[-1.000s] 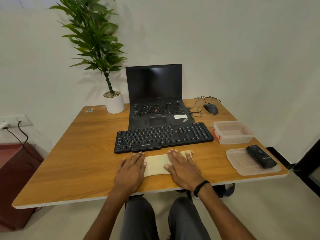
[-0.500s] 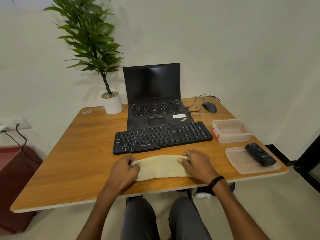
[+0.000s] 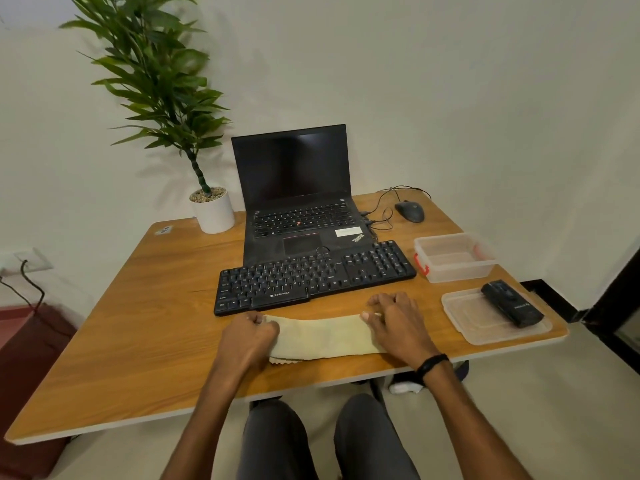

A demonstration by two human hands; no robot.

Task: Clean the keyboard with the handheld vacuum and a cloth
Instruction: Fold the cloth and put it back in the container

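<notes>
We've got the yellow cloth (image 3: pixel 322 336) stretched flat on the desk (image 3: pixel 138 323) just in front of the black keyboard (image 3: pixel 311 275), left hand (image 3: pixel 247 341) curled and pinching 1 end, right hand (image 3: pixel 398 323) pinching the other with fingers loosely bent. The handheld vacuum (image 3: pixel 510 303) sits on a clear lid (image 3: pixel 485 327) off to the right, untouched.

A small office or home study corner: a wooden desk with a pale edge (image 3: pixel 138 306) stands against plain off-white walls. At its far edge sit an open black laptop (image 3: pixel 298 199), a wired black mouse (image 3: pixel 409 211) and a leafy green plant in a white pot (image 3: pixel 213 214). A full-size black keyboard (image 3: pixel 313 275) lies mid-desk.
</notes>
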